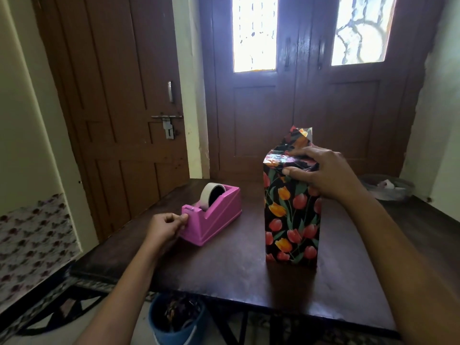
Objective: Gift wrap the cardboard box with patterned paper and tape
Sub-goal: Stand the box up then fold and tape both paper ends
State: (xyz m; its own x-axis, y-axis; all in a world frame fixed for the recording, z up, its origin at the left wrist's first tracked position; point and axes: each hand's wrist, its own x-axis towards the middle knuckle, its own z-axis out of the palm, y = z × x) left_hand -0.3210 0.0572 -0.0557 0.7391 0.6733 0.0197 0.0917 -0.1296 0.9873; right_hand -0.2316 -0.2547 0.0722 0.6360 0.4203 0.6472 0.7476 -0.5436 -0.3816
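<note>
The box (pixel 291 215) stood upright on the bench (pixel 224 265), right of centre, fully covered w/ black paper (pixel 293 227) printed w/ red & orange tulips. Side faces lay smooth; top end only partly folded, one crumpled flap (pixel 300 136) sticking up at the back. Tape (pixel 211 195), a pale roll, sat in a pink dispenser (pixel 211 220) to the box's left, well apart, near the bench's left edge.
</note>
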